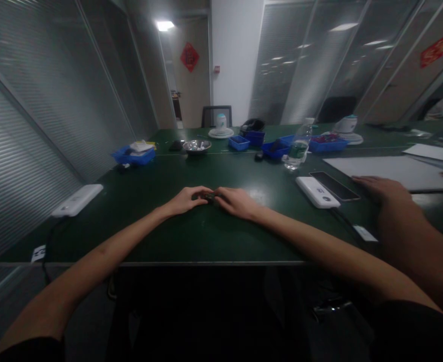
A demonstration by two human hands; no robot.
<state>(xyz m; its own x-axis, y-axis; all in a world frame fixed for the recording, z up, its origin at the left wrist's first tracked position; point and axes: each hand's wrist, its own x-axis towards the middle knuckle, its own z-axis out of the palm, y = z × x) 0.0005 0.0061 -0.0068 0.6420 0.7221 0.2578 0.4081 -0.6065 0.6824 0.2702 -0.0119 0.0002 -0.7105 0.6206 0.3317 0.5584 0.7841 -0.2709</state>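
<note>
Apparently pinched between fingertips: small dark piece (pixel 208 197).
Left hand (pixel 185 200) grips from nine o'clock, right hand (pixel 239 202) from three, likely for steadiness.

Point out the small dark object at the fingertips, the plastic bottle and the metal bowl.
Small dark object (pixel 208 197), head view: its visible middle.
Plastic bottle (pixel 298 149), head view: its label.
Metal bowl (pixel 196 151), head view: its near wall.
</note>
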